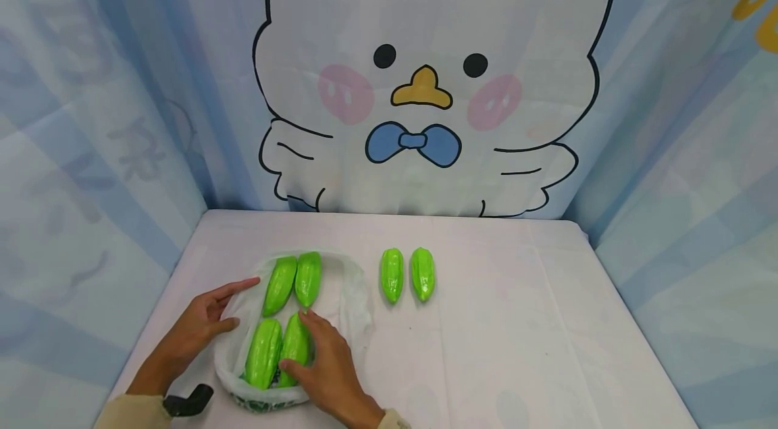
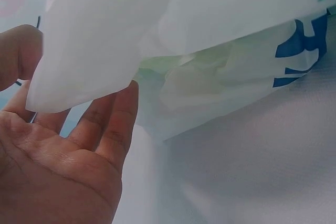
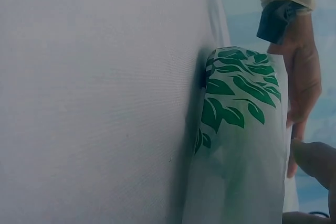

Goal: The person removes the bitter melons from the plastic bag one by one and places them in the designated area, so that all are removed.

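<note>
Head: four green fruits [image 1: 264, 353] lie in the bag [image 1: 261, 403], two on the table [image 1: 498, 321]. I read the right hand [image 1: 333, 360] as pinching the near-right one. Glossy, ridged; probably light, firm, slippery. Hold mid-body.
Left wrist: left hand [image 2: 60, 163] spread beside the bag's film; I judge it soft, tearable, best taken by its rim.
Right wrist: bag wall blocks the fruit; I cannot tell the grip here.

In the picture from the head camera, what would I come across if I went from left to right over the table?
Left hand → white plastic bag with four glossy green fruits in it → first loose green fruit → second loose green fruit.
</note>
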A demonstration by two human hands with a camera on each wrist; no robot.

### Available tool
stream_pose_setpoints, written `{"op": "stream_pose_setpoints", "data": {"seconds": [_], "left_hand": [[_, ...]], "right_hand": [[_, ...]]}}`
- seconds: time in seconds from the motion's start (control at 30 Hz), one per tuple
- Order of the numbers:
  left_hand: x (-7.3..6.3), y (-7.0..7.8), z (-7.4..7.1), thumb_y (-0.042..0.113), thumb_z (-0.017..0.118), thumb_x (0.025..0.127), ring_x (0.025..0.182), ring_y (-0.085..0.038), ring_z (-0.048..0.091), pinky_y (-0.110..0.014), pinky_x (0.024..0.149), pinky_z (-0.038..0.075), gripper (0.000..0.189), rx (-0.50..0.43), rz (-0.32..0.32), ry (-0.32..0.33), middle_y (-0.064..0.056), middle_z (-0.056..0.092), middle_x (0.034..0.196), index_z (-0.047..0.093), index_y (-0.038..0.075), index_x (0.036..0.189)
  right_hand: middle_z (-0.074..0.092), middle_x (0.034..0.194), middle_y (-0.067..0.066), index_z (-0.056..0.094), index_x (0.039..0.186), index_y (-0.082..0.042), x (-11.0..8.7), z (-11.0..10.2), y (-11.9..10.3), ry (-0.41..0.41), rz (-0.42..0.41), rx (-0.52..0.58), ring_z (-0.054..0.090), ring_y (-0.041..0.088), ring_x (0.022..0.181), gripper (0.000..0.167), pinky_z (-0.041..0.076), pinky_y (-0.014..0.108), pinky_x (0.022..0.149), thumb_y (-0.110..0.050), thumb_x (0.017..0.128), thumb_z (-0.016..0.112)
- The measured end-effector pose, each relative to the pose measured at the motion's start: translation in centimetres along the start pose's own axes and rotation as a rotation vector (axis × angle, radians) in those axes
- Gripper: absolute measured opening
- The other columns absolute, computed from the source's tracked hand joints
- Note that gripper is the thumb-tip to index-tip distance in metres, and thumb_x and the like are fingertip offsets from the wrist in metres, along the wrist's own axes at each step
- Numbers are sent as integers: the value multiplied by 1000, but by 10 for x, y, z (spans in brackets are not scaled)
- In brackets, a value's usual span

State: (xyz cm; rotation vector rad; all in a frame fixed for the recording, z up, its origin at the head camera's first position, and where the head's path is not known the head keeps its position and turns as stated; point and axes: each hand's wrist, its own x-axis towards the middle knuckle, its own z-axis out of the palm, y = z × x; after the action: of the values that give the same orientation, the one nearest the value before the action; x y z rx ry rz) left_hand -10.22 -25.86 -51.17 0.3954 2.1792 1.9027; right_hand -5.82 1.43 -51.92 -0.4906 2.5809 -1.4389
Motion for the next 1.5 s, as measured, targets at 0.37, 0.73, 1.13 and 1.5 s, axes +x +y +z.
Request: {"op": "stream_pose_setpoints", "data": {"seconds": [0.37, 0.73, 1.13, 1.5], "left_hand": [[1, -1, 1, 5, 63, 104, 133, 20, 47, -10, 101, 50, 62, 28, -26, 11, 32, 51, 148, 39, -5, 160], [-1, 3, 1, 6, 65, 104, 132, 21, 47, -9, 100, 50, 63, 39, -28, 21, 32, 50, 147, 40, -5, 160], [-3, 3, -1, 12, 70, 101, 130, 30, 37, -1, 102, 39, 67, 55, -71, 51, 30, 51, 149, 42, -2, 160], [-4, 4, 1, 10, 69, 101, 130, 31, 35, 1, 102, 37, 66, 52, -44, 42, 31, 50, 148, 42, -4, 160]], "right_hand": [[48, 163, 13, 54, 155, -10, 5, -2, 4, 9, 45, 14, 50, 36, 148, 73, 43, 56, 121, -29, 92, 84], [43, 165, 16, 51, 157, -7, 2, -20, -3, 10, 22, 207, 50, 33, 149, 72, 55, 27, 106, -22, 94, 82], [41, 168, 2, 51, 158, -16, 2, -47, -13, 105, 24, 284, 50, 28, 150, 73, 56, 35, 107, -22, 93, 83], [41, 168, 1, 51, 158, -22, 6, -75, -5, 202, 5, 257, 53, 29, 147, 74, 56, 40, 108, -26, 92, 84]]}}
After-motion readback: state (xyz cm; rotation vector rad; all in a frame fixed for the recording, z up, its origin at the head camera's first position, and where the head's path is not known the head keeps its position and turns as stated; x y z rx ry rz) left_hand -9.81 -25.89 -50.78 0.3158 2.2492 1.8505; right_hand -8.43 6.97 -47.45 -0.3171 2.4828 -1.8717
